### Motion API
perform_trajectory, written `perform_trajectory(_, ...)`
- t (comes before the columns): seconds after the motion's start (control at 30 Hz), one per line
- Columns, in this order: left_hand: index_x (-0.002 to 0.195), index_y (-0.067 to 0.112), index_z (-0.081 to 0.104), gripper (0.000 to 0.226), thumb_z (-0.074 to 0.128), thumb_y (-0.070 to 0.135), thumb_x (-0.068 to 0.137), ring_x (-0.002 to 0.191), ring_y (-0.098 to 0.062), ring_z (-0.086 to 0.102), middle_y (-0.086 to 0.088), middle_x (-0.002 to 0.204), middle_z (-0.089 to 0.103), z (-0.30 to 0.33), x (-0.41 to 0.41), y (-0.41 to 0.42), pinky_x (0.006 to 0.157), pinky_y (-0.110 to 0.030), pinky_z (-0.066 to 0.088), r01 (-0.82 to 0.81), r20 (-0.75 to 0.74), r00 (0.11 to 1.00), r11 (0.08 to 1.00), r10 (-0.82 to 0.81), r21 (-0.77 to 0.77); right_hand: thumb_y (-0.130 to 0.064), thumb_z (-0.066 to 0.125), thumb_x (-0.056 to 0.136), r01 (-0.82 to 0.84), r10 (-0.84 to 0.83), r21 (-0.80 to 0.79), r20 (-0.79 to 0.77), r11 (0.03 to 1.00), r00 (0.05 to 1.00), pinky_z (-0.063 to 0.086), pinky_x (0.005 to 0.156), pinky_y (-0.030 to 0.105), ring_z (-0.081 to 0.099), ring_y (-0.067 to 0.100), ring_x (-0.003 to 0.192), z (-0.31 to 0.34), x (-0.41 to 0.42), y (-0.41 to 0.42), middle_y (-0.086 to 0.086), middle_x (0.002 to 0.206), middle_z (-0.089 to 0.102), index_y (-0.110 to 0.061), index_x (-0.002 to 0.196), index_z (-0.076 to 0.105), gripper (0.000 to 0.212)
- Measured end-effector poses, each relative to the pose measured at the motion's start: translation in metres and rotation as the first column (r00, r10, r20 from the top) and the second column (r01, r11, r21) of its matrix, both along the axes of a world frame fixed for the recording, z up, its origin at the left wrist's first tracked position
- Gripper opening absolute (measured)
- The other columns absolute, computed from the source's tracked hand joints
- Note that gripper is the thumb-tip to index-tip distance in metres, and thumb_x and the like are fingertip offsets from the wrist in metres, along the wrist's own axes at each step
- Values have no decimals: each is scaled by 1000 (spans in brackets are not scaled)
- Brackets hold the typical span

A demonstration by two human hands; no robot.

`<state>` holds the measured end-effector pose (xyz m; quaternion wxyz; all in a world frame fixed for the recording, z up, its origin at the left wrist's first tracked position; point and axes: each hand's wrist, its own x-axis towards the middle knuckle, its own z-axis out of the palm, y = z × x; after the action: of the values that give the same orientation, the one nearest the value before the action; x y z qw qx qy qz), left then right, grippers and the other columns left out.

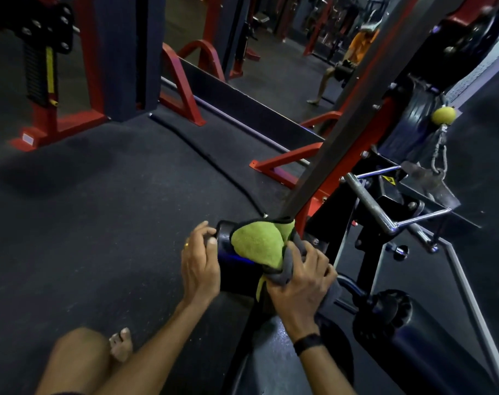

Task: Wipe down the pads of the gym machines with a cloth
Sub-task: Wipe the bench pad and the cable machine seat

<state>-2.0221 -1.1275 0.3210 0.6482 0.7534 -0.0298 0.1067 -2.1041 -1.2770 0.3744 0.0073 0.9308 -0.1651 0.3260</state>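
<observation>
We note the right hand (298, 276) gripping the green cloth (259, 245), draped over the black roller pad (228, 266). Left hand (200, 258), fingers curled, steadies the pad's left end. Pad's long axis runs left-right; unwiped surface probably lies leftward of the cloth.

Dim gym: dark rubber floor (100, 195), red machine frames (182, 89), wall mirror (271, 47).
</observation>
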Motion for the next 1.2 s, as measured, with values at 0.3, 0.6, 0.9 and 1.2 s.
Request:
perform_trajectory(0.3,128,9,56,60,28,50,93,107,-28,55,-13,115,62,5,16,-14,90,-35,39,-16,-200,980,1000,10,-26,-63,44,70,159,-144,6,-391,987,909,31,86,46,52,30,101,32,81,43,5,106,65,-26,103,67,54)
perform_trajectory(0.6,129,-6,56,35,41,15,106,128,-45,51,-27,131,57,14,22,-11,104,-47,40,-108,-503,863,958,-43,-267,-51,60,62,-319,318,25,-202,947,927,38,83,43,56,26,103,17,23,25,-1,119,61,-29,114,65,57)
perform_trajectory(0.9,141,14,55,48,43,42,104,125,-34,56,-15,136,62,39,25,-20,100,-39,42,70,-313,949,958,22,278,-59,50,82,231,-151,143,-425,963,893,43,87,43,59,34,105,51,56,-41,5,108,68,-26,104,66,43)
perform_trajectory(1.2,117,6,68,43,37,32,100,102,-38,60,-17,106,69,18,18,-13,87,-45,45,11,-120,993,976,16,219,-48,54,83,104,30,213,-543,971,839,41,96,44,61,35,112,44,130,41,11,116,69,-17,110,67,43)
